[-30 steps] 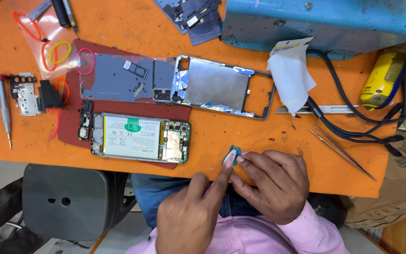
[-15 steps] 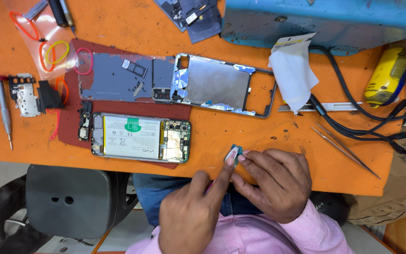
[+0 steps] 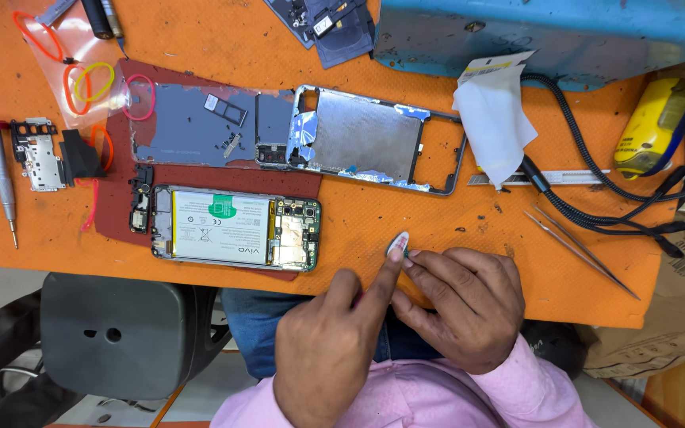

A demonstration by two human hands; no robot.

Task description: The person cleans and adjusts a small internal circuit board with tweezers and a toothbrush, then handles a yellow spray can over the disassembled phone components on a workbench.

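Currently we pinch small flat part (image 3: pixel 397 242) between left hand (image 3: pixel 334 349) fingertip and right hand (image 3: pixel 461 305) fingers, at orange table (image 3: pixel 358 230) edge beside opened phone (image 3: pixel 235 230). Risk, we judge: thin hold, part slips off table edge.

Single head cam, looks steeply down at orange table (image 3: pixel 453 32), close; far edge at 12 o'clock, person's body at 6.
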